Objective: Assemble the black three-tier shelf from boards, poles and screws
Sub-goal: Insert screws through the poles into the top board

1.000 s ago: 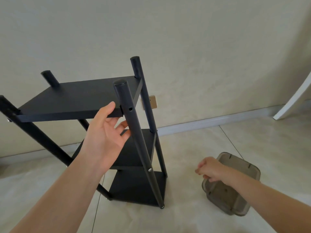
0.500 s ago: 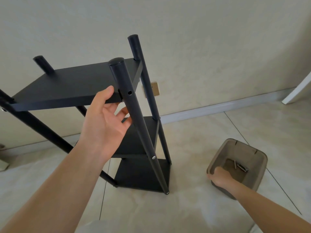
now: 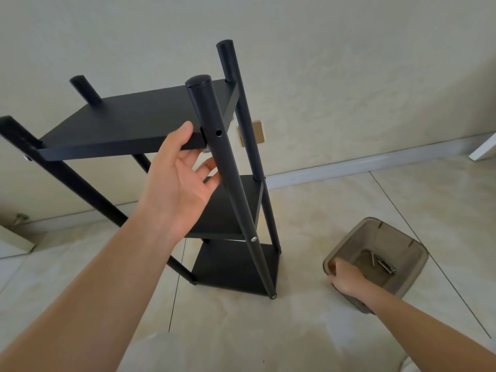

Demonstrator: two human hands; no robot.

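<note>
A: Any writing readable?
B: None. The left hand (image 3: 185,178) grips the matte black top board (image 3: 134,122); the round black pole (image 3: 214,135) stands beside its fingers.
A: The right hand (image 3: 346,280)?
B: It holds the translucent grey plastic bin (image 3: 402,237) by the rim; metal screws (image 3: 382,265) lie beyond it.

left forearm (image 3: 88,285): bare, no sleeve in view | right forearm (image 3: 418,315): bare, no sleeve in view | left hand (image 3: 182,181): bare, no glove, ring or watch | right hand (image 3: 346,277): bare, no glove; wrist unadorned | nails: short, unpainted where visible
</note>
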